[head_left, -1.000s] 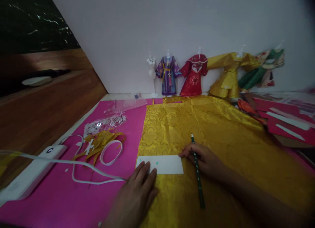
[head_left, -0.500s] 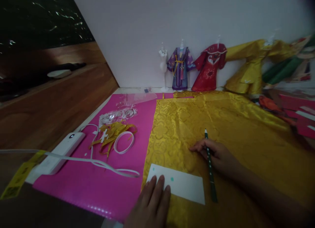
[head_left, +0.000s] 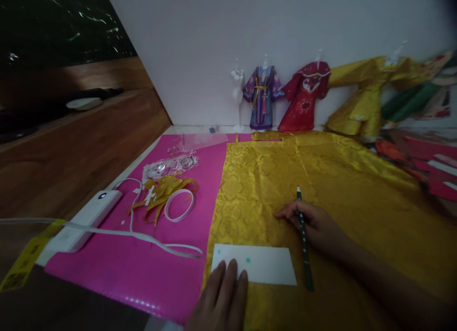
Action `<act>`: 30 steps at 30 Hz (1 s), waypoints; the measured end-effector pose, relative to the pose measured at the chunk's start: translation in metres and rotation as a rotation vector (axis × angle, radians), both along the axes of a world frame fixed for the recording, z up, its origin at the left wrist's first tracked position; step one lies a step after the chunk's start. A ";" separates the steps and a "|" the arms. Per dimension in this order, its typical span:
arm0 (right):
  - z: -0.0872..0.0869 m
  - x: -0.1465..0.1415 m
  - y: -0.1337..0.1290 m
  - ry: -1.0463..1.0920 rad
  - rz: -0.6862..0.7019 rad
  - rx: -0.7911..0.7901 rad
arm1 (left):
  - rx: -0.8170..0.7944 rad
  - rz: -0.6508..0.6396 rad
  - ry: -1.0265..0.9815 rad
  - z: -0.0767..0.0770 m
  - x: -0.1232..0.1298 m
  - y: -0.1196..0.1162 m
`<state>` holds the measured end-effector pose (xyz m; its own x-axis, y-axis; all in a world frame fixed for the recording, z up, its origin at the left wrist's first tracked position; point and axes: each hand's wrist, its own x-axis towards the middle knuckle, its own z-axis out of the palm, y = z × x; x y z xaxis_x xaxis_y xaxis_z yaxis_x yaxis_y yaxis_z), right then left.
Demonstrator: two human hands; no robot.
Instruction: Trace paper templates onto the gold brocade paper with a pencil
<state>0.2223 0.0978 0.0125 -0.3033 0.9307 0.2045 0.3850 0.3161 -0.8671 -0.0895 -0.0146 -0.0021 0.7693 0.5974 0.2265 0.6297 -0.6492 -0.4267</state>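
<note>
My left hand lies with its fingers stretched out on the lower left of a white paper rectangle, which bears small green marks. The paper rests on the left part of a yellow patterned cloth. Between the fingers of my right hand is a dark green pencil with light dots. Its pale end with a dark tip points away from me, and the hand rests on the cloth to the right of the paper.
Left on the pink mat are a white power strip with its cord, yellow cloth scraps, a roll of tape and a clear plastic packet. Small dressed mannequins, one in a purple robe, line the back wall.
The paper has turned slightly, its right end moving away from me, so its far edge now runs more level. My left hand has shifted a little with it. The right hand stays about still.
</note>
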 end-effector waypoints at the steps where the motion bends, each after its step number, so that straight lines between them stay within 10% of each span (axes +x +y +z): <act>1: 0.000 0.000 0.001 0.005 0.003 0.008 | 0.005 0.000 -0.002 -0.002 -0.001 0.001; 30: -0.004 0.004 -0.001 -0.038 -0.023 -0.023 | -0.032 0.076 0.020 0.015 0.014 -0.010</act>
<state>0.2261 0.0965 0.0084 -0.2890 0.9418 0.1720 0.4246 0.2871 -0.8586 -0.0754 -0.0241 0.0129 0.7257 0.6608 0.1917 0.6693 -0.6135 -0.4192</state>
